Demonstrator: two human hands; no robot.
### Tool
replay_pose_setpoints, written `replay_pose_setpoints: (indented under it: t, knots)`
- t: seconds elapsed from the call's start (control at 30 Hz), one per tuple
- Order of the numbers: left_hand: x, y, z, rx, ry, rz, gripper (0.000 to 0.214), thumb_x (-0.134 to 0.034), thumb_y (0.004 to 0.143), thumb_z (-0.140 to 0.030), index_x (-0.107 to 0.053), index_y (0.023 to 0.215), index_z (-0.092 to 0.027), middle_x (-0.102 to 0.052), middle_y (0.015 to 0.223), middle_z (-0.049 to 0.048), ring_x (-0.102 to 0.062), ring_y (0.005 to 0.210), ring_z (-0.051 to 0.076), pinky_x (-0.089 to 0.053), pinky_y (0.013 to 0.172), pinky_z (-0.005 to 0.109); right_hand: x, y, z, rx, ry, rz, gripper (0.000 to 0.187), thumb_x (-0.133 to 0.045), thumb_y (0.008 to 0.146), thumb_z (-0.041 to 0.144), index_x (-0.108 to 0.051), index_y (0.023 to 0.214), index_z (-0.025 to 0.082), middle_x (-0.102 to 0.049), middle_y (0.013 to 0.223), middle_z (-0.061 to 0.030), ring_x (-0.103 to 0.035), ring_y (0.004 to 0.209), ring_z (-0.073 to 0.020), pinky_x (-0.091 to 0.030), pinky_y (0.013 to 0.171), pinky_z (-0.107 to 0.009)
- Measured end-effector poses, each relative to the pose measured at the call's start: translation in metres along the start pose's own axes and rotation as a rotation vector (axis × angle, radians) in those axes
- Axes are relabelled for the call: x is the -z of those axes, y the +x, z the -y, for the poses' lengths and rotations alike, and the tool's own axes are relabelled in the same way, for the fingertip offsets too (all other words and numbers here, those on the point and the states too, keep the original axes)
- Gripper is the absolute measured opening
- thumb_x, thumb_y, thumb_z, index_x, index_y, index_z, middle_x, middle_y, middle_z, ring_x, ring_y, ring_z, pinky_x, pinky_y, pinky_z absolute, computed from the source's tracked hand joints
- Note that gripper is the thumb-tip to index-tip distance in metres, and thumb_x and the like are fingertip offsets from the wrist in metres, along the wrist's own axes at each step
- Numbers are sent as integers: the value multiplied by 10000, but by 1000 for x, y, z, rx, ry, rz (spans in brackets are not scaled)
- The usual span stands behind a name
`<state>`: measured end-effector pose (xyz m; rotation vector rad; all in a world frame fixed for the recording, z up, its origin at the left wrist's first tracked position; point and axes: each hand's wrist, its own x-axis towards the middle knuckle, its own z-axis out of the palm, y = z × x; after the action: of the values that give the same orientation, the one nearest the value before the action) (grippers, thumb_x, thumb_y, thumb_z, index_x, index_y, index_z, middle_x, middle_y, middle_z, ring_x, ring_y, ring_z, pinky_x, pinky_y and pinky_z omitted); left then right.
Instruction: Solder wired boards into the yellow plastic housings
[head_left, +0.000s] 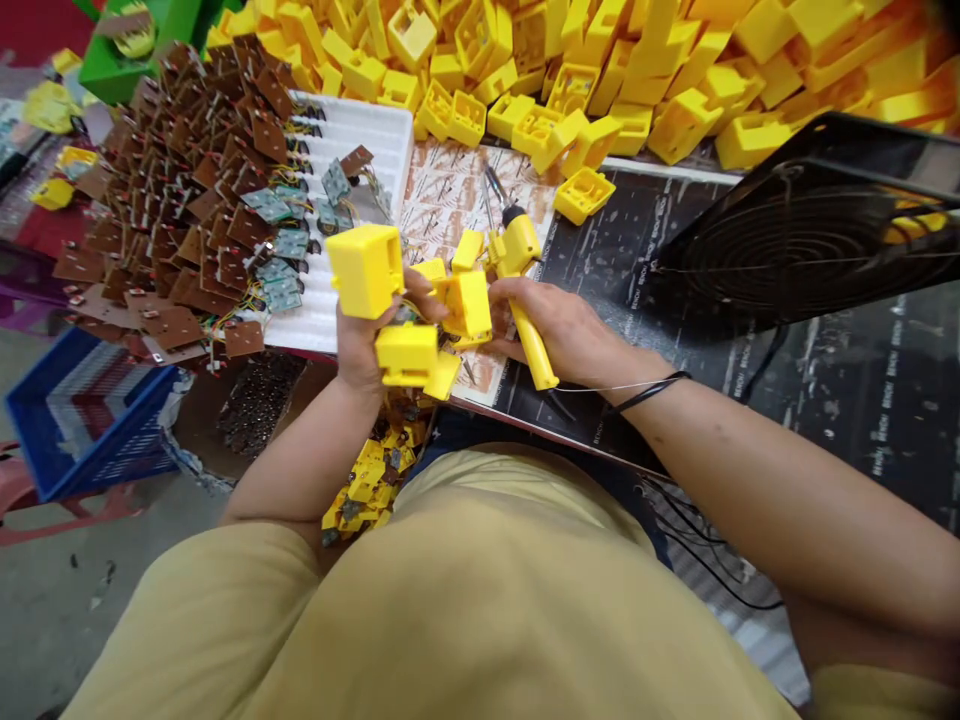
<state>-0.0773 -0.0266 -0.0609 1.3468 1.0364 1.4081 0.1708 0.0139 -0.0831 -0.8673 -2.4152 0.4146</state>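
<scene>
My left hand (361, 345) is closed around several yellow plastic housings (366, 268), one block at the top and another (407, 354) below the fingers. My right hand (564, 330) grips a yellow soldering iron (525, 300), its metal tip (493, 185) pointing away from me. Its fingers also touch a yellow housing (466, 303) held between both hands. Thin wires show among the held parts.
A heap of brown circuit boards (180, 200) lies on a white tray (382, 135) at left. A large pile of yellow housings (600, 70) fills the back. A black fan (810, 230) stands at right on the dark table (862, 380). A blue basket (82, 410) sits low left.
</scene>
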Motion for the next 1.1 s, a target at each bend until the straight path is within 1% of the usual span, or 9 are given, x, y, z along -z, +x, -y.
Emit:
replay_pose_setpoints:
  t: [0.13, 0.3, 0.4, 0.5, 0.67, 0.8, 0.93, 1.0, 1.1]
  knots:
    - [42, -9, -16, 98, -64, 166, 310, -625, 795, -559, -599, 942, -287, -515, 675, -36, -430, 434, 100, -357, 427, 276, -2, 0, 7, -31, -19, -32, 330, -513, 989, 263, -509, 1316, 214, -710, 1037, -65, -690, 862, -208, -583, 792, -363]
    - [66, -22, -22, 89, -100, 241, 321, -660, 797, -576, -630, 916, -280, -457, 600, -49, -355, 369, 78, -353, 393, 276, -14, 13, 22, -22, -40, -64, 439, -626, 973, 500, -526, 1323, 253, -682, 1034, -63, -675, 980, -250, -581, 944, -449]
    - [64, -27, -26, 54, 101, 307, 512, -598, 814, -721, -688, 1076, -291, -594, 679, 16, -587, 510, 173, -521, 527, 363, -27, 21, 26, -56, -78, -90, 405, -546, 1019, 478, -518, 1343, 237, -675, 1040, -78, -678, 923, -250, -593, 853, -426]
    - [53, -30, -32, 28, 319, 350, 654, -583, 838, -754, -661, 1288, -286, -732, 993, 119, -742, 891, 289, -604, 799, 471, -20, 16, 23, -61, -103, -105, 361, -505, 1045, 445, -499, 1353, 257, -684, 1061, -64, -679, 826, -207, -577, 714, -349]
    - [28, -32, -35, -153, 684, 535, 694, -633, 868, -702, -602, 1421, -284, -687, 1348, 163, -663, 1257, 348, -524, 1062, 531, 16, -8, 23, 7, -132, -151, 440, -682, 968, 382, -479, 1335, 248, -706, 1170, -105, -717, 910, -197, -592, 752, -294]
    - [22, -38, -17, -302, 953, 658, 655, -678, 905, -574, -564, 1472, -266, -589, 1512, 174, -541, 1425, 360, -424, 1182, 555, 27, -23, 34, 22, -159, -177, 449, -719, 950, 328, -495, 1326, 226, -720, 1151, -121, -738, 883, -186, -596, 730, -257]
    - [27, -33, -3, -552, 1004, 696, 483, -610, 990, -387, -589, 1436, -204, -645, 1428, 193, -652, 1293, 300, -521, 1097, 488, 31, -47, 43, -8, -184, -192, 464, -714, 953, 333, -501, 1353, 232, -712, 1235, -130, -754, 968, -214, -618, 751, -275]
    - [38, -26, -21, -567, 864, 687, 438, -586, 1002, -343, -604, 1409, -180, -706, 1310, 168, -711, 1177, 239, -588, 986, 372, 35, -64, 43, -41, -194, -195, 472, -697, 966, 370, -501, 1376, 242, -708, 1256, -121, -754, 1007, -234, -635, 779, -310]
    - [64, -17, -77, -300, 793, 804, 424, -597, 1004, -297, -602, 1421, -215, -716, 1332, 115, -698, 1215, 189, -562, 1042, 300, 41, -90, 40, -85, -201, -218, 515, -694, 969, 369, -482, 1420, 242, -695, 1291, -134, -745, 1070, -265, -643, 830, -360]
